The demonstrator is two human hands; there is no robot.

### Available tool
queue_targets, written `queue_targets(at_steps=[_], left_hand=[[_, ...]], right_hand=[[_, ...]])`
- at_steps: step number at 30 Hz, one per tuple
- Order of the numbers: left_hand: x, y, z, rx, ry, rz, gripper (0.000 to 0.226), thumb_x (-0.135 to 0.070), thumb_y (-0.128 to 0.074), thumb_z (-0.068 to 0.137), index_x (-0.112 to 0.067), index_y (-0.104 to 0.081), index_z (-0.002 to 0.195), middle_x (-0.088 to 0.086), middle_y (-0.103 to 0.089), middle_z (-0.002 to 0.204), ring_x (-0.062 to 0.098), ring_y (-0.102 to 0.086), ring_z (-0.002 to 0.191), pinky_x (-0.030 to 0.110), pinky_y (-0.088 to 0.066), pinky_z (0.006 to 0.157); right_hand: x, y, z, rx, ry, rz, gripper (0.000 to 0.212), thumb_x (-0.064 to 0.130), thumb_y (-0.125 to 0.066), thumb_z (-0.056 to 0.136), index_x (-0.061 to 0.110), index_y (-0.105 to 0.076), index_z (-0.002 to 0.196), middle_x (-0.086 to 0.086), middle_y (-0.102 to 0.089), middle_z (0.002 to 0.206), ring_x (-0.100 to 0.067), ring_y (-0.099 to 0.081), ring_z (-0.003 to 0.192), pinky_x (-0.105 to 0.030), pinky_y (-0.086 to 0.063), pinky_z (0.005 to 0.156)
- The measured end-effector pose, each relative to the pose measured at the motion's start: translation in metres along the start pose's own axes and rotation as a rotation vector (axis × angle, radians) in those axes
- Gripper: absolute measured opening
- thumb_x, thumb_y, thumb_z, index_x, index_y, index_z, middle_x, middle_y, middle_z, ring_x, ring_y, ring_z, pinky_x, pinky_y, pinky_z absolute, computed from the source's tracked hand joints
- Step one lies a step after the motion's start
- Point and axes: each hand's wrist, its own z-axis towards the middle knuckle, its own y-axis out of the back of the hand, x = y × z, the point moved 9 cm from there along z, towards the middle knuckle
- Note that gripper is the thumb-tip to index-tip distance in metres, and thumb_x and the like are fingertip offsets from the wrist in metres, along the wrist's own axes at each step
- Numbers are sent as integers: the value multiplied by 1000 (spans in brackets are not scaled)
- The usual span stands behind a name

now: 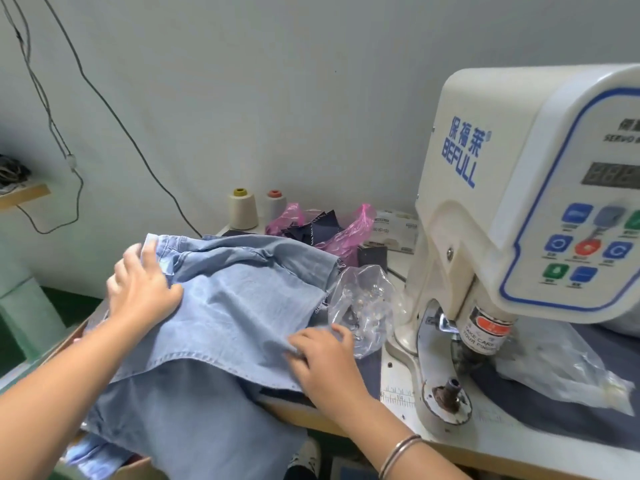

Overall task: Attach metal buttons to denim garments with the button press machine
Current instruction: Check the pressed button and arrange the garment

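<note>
A worker handles a pale denim garment [221, 306] on the counter [398, 441] just to the left of the button press machine [519, 202], both hands on the cloth. The left hand [142, 289], at the garment's far-left edge and well apart from the machine, has its grip curled over a fold near what looks like the waistband or collar; the right hand [325, 358], nearer the machine, pinches the hem, fingers bent onto the fabric. No metal button can be made out on the denim, and nothing lies on the machine's lower die [450, 389] or under its punch head [485, 327], so the pressing of this piece appears not yet begun; the garment has to be carried rightward and lined up first. More blue cloth hangs off the counter edge below the garment, seemingly into a cardboard box [135, 467], though whether finished or waiting cannot be told. Between garment and machine sits a clear plastic bag [363, 306] holding small bright pieces, probably buttons, squarely in the cloth's path. Another clear bag [561, 362] lies to the machine's right. Behind the garment, left of the machine, stand two thread cones [244, 209], a pink bag of dark scraps [356, 226] and a flat carton [394, 230].
</note>
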Motion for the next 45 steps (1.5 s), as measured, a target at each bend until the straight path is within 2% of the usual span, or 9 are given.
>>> queue_targets(at_steps=[5, 10, 14, 17, 22, 26, 31, 36, 45], left_hand=[[-68, -8, -17, -27, -322, -123, 60, -14, -59, 85, -17, -40, 141, 9, -32, 148, 30, -27, 135, 52, -21, 108], [-134, -48, -49, 310, -639, -214, 48, -38, -40, 93, -27, -48, 139, 3, -37, 151, 21, -34, 139, 40, -27, 112], [-146, -104, -84, 523, -806, 316, 44, -38, -42, 95, -39, -44, 140, -5, -40, 151, 18, -40, 135, 35, -30, 105], [-159, -86, -70, 427, -712, 133, 37, -21, -50, 86, -37, -66, 115, -8, -65, 121, 19, -57, 114, 31, -41, 89], [-202, -49, -41, 94, -696, -236, 51, 2, -52, 77, -17, -62, 122, 3, -57, 124, 27, -51, 112, 40, -43, 88], [-244, -65, -17, 158, -654, -159, 45, -16, -47, 92, -18, -49, 137, 3, -50, 139, 25, -44, 127, 39, -34, 100], [-228, -101, 17, 346, -139, -251, 44, -44, -48, 95, -5, -59, 112, 16, -64, 117, 35, -57, 110, 43, -46, 93], [-220, -101, 18, 301, -79, -488, 9, -29, -66, 88, -20, -67, 87, 5, -70, 104, 26, -61, 102, 30, -43, 83], [-200, -81, 35, 232, -67, -647, 20, -21, -74, 82, -22, -58, 69, 2, -69, 80, 17, -62, 75, 29, -47, 76]], right_hand=[[-3, 45, -2, -361, -34, 330, 13, 17, -52, 92, 21, -56, 80, 26, -44, 75, 9, -43, 74, -19, -34, 78], [-10, 41, -10, -295, -81, 325, 38, -4, -49, 84, 14, -57, 116, 4, -51, 115, -8, -50, 106, -19, -40, 92], [7, 7, -6, -60, 43, 68, 45, 24, -45, 91, 19, -46, 135, -2, -28, 151, -18, -21, 141, -29, -9, 116], [0, -33, -11, 189, 58, -71, 52, 36, -39, 97, 19, -33, 146, -4, -21, 157, -22, -8, 146, -34, -1, 118], [-3, -46, -23, 161, 13, -211, 62, 61, -63, 61, 30, -69, 114, 9, -66, 120, -11, -64, 107, -26, -53, 88], [-2, -47, -21, 117, 27, -233, 62, 63, -63, 51, 34, -72, 105, 13, -67, 115, -8, -66, 100, -23, -54, 83], [-9, -43, -16, 92, -36, -202, 64, 68, -61, 40, 39, -74, 96, 16, -69, 109, -4, -67, 97, -19, -54, 82], [-12, -41, -16, 73, -71, -216, 64, 68, -57, 42, 42, -72, 99, 19, -68, 111, -3, -66, 100, -19, -53, 85], [-6, -43, -20, 62, -25, -225, 60, 65, -60, 51, 40, -70, 105, 18, -67, 113, -5, -65, 102, -22, -53, 86]])
